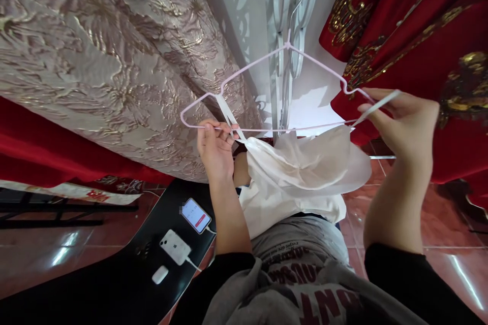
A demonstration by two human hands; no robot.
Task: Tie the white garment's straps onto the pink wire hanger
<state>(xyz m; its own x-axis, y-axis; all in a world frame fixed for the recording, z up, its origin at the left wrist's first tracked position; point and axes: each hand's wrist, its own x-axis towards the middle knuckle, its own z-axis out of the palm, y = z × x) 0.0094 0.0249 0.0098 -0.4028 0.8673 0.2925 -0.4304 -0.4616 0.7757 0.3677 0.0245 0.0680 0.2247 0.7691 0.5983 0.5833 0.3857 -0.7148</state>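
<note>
A pale pink clothes hanger (253,64) is held up in front of me, its hook at the top. My left hand (218,144) pinches the lower bar near the hanger's left end. One thin strap of a white garment (301,165) is looped over the left shoulder notch and passes by my left fingers. At the right end, my right hand (400,117) has thumb and fingers closed around the other white strap (375,107), beside the hanger's tip, which the fingers partly hide. Below the bar, the garment's sheer and opaque fabric hangs gathered toward my lap.
Patterned beige-gold fabric (114,61) hangs at left, and red fabric with gold embroidery (415,51) at right. Between them is a white metal rack (280,20). A black bench (125,259) at lower left holds a lit phone (196,215), a white phone (174,246) and a small white case (160,274).
</note>
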